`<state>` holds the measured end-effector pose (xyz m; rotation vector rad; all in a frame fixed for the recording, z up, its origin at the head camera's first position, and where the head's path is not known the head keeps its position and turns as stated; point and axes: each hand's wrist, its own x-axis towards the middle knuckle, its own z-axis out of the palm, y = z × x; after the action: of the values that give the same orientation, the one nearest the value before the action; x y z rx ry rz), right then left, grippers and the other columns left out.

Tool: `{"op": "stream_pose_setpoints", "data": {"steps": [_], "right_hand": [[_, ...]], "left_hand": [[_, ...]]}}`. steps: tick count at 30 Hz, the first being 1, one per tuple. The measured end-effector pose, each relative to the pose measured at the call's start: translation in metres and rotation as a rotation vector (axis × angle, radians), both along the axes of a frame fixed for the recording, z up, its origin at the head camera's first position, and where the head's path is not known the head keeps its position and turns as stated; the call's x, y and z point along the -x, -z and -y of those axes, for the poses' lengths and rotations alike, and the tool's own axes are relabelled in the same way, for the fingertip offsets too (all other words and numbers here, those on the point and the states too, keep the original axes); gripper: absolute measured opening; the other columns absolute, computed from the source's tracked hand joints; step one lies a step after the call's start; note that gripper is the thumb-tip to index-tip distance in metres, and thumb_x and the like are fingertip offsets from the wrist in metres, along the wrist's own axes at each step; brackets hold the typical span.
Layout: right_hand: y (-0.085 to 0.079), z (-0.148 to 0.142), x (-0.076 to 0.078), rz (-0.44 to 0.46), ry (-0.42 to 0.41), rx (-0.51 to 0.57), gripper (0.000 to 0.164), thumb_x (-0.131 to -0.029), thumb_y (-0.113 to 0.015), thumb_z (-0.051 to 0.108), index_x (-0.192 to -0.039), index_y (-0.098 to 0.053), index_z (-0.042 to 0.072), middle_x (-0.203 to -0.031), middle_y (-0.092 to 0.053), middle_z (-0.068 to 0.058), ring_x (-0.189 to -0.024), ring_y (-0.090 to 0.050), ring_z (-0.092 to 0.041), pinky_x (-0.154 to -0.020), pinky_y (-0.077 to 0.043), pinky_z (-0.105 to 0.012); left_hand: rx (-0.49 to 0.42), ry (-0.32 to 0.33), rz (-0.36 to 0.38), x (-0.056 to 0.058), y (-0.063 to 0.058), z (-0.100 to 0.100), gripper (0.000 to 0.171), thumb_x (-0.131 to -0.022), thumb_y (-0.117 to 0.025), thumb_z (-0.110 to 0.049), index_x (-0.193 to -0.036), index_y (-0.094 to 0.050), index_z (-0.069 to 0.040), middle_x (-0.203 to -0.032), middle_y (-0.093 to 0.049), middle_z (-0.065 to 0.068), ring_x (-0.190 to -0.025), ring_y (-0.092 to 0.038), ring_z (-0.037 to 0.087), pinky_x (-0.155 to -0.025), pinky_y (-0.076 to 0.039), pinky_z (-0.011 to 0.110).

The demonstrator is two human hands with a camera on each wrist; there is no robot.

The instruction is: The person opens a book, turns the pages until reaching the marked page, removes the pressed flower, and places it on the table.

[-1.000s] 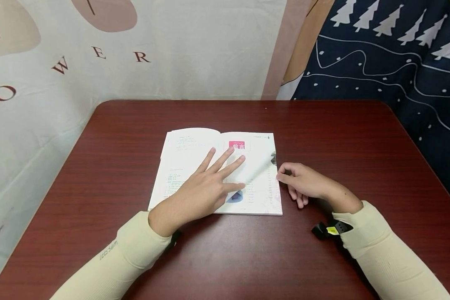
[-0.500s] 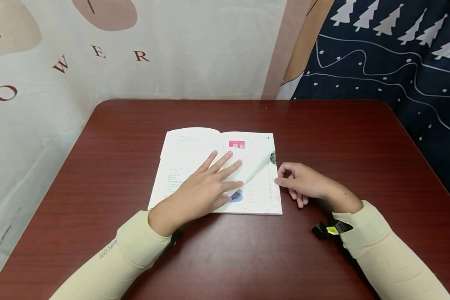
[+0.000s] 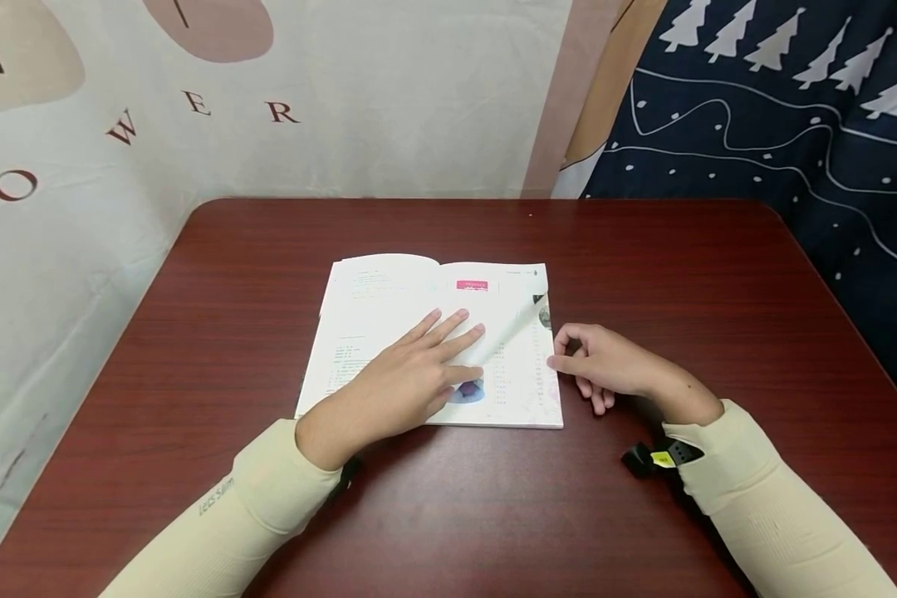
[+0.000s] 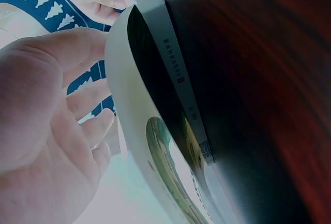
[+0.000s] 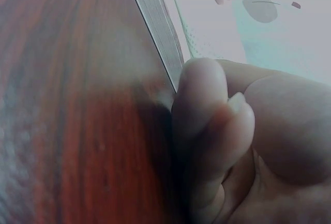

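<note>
With the page (image 3: 502,328) bowed further, less heading (image 3: 472,286) is shown — turning seemingly advanced; left hand (image 3: 411,378) spread, nothing clasped; right hand (image 3: 605,359) curled beside the book (image 3: 531,407), pinch undiscernible.

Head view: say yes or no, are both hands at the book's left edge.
No, the left hand spreads over the open book and the right hand is at its right edge.
</note>
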<state>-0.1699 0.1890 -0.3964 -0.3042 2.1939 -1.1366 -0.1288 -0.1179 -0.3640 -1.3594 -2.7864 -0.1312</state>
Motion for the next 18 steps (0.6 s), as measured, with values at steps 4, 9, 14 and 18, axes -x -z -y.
{"op": "stream_pose_setpoints", "data": {"steps": [4,9,14,18], "right_hand": [[-0.0001,0.0008,0.0007,0.001,0.001,0.003,0.022,-0.099,-0.061,0.024,-0.101,-0.051,0.005,-0.05,-0.053,-0.006,-0.035,-0.057,-0.02,-0.036,-0.049,-0.036],[0.0006,0.0004,0.0009,0.003,0.004,0.007,0.022,-0.099,-0.061,0.024,-0.102,-0.051,0.005,-0.05,-0.053,-0.006,-0.035,-0.058,-0.02,-0.036,-0.049,-0.037],[0.001,-0.0001,0.001,0.005,0.005,0.01,0.023,-0.099,-0.061,0.025,-0.102,-0.051,0.005,-0.05,-0.053,-0.006,-0.035,-0.058,-0.02,-0.036,-0.049,-0.037],[0.0013,-0.0005,0.001,0.005,0.003,0.01,0.022,-0.099,-0.061,0.025,-0.102,-0.051,0.005,-0.05,-0.053,-0.006,-0.035,-0.057,-0.02,-0.036,-0.049,-0.037]], "left_hand": [[0.01,-0.019,0.003,0.0002,-0.0007,0.0026,0.038,-0.09,-0.068,-0.011,-0.126,-0.071,-0.024,-0.158,-0.042,0.009,-0.153,-0.025,0.033,-0.125,-0.02,0.05],[0.021,-0.044,0.01,0.0002,-0.0014,0.0035,0.039,-0.091,-0.067,-0.013,-0.128,-0.069,-0.025,-0.159,-0.041,0.008,-0.153,-0.026,0.032,-0.123,-0.024,0.052],[0.026,-0.063,0.011,0.0002,-0.0021,0.0032,0.041,-0.092,-0.066,-0.014,-0.131,-0.067,-0.026,-0.159,-0.041,0.008,-0.153,-0.027,0.033,-0.121,-0.028,0.054],[0.02,-0.077,0.02,0.0003,-0.0017,0.0035,0.042,-0.092,-0.065,-0.015,-0.132,-0.066,-0.025,-0.159,-0.041,0.008,-0.153,-0.027,0.033,-0.119,-0.03,0.055]]}}
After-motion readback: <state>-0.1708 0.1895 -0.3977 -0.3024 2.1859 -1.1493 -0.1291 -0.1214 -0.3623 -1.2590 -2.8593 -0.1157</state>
